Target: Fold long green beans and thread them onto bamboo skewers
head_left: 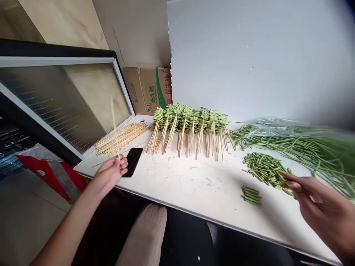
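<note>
- On my feed the left hand (109, 175) pinches a thin pale bamboo skewer (114, 127) upright; the right hand (321, 210), well apart and blurred, is just beside a heap of short cut green beans (266, 169); I cannot tell if it grips anything;
- Rows of green beans threaded on wooden skewers (188, 129) stand on the white stone worktop (177, 184) between the hands;

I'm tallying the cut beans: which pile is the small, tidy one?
The small bundle of cut bean pieces nearest the table's front edge: its pieces lie side by side, unlike the larger loose heap beside the right hand.
</note>
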### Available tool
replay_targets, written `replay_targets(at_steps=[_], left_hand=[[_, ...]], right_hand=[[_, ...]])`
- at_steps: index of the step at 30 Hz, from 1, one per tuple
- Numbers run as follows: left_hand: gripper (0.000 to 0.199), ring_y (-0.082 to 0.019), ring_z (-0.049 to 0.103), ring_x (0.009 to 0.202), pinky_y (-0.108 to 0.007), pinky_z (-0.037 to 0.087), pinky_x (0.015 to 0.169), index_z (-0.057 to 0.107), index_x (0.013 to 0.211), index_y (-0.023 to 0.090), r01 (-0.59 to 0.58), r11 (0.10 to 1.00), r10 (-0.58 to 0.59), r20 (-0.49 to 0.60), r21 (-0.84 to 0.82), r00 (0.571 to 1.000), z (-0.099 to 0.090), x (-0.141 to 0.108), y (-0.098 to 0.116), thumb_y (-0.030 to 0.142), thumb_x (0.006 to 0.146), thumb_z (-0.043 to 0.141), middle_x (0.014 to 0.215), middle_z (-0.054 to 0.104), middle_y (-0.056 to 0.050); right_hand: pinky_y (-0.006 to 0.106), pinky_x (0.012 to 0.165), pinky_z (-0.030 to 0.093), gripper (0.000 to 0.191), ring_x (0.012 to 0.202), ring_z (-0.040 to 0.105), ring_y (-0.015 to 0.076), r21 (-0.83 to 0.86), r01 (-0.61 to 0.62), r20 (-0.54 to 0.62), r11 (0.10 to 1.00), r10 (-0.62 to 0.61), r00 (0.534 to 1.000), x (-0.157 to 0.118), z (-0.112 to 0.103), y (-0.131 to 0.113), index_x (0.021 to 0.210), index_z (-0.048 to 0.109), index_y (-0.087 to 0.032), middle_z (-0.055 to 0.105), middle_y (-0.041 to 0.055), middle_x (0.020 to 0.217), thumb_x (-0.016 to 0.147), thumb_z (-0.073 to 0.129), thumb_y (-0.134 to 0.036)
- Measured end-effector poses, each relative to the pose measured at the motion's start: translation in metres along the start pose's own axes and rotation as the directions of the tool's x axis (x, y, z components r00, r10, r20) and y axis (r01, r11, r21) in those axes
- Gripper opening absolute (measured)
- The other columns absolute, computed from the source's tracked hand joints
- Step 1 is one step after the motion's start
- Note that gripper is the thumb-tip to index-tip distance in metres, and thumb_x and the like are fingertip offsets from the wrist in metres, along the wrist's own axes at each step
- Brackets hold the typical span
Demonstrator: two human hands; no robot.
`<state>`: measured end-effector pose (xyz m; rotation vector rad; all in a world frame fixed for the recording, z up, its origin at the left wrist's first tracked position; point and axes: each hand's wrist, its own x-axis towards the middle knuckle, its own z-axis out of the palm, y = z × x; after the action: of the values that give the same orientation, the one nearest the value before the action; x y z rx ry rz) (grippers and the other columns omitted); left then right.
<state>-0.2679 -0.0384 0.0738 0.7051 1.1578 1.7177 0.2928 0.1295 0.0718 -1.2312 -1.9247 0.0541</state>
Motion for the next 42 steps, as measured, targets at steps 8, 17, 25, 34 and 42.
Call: replay_targets(at_steps=[8, 17, 25, 34, 42], left_hand=[[0.030, -0.010, 0.046, 0.077, -0.021, 0.039, 0.064, 0.067, 0.119, 0.013, 0.211, 0.977, -0.204, 0.337, 0.016, 0.919, 0.137, -0.063, -0.047, 0.022, 0.091, 0.075, 0.093, 0.050, -0.004], [0.038, -0.013, 0.058, 0.073, -0.026, 0.043, 0.069, 0.064, 0.112, 0.012, 0.076, 0.930, -0.281, 0.563, 0.360, 0.777, 0.213, -0.125, -0.097, 0.045, 0.094, 0.071, 0.086, 0.065, -0.006], [0.046, -0.012, 0.061, 0.055, -0.025, 0.042, 0.058, 0.059, 0.103, 0.013, -0.133, 0.903, -0.053, 0.415, 0.407, 0.908, 0.180, -0.132, -0.161, 0.057, 0.092, 0.066, 0.077, 0.070, -0.005], [0.058, -0.012, 0.058, 0.045, -0.025, 0.044, 0.050, 0.065, 0.105, 0.014, -0.190, 0.885, 0.042, 0.334, 0.425, 0.942, 0.165, -0.124, -0.206, 0.068, 0.087, 0.065, 0.075, 0.071, -0.007], [0.059, -0.014, 0.058, 0.043, -0.027, 0.047, 0.048, 0.073, 0.102, 0.016, -0.271, 0.864, 0.122, 0.347, 0.424, 0.930, 0.171, -0.134, -0.213, 0.072, 0.084, 0.066, 0.072, 0.070, -0.007]], right_hand=[[0.032, 0.058, 0.052, 0.034, 0.073, 0.069, 0.0205, 0.563, -0.110, 0.017, 0.819, 0.122, 0.992, -0.007, -0.032, -0.036, 0.122, 0.075, -0.028, 0.077, 0.0078, 0.093, 0.093, 0.071, -0.045], [0.026, 0.057, 0.053, 0.043, 0.084, 0.072, 0.0215, 0.883, -0.254, 0.126, 0.395, 0.322, 0.938, -0.005, -0.043, -0.043, 0.105, 0.069, -0.022, 0.076, 0.0077, 0.086, 0.083, 0.080, -0.057], [0.024, 0.052, 0.052, 0.038, 0.083, 0.070, 0.0205, 0.929, -0.367, 0.315, 0.053, 0.408, 0.857, -0.003, -0.031, -0.041, 0.088, 0.062, -0.026, 0.073, 0.0046, 0.089, 0.077, 0.085, -0.054], [0.026, 0.052, 0.051, 0.037, 0.063, 0.060, 0.0159, 0.914, -0.400, 0.383, -0.068, 0.467, 0.797, -0.016, -0.012, -0.032, 0.116, 0.059, -0.030, 0.063, -0.0032, 0.075, 0.083, 0.077, -0.028], [0.039, 0.095, 0.057, 0.037, 0.127, 0.065, 0.0300, 0.864, -0.500, 0.464, 0.060, 0.292, 0.836, -0.036, 0.006, -0.039, 0.103, 0.071, -0.023, 0.072, 0.0152, 0.129, 0.083, 0.080, -0.052]])
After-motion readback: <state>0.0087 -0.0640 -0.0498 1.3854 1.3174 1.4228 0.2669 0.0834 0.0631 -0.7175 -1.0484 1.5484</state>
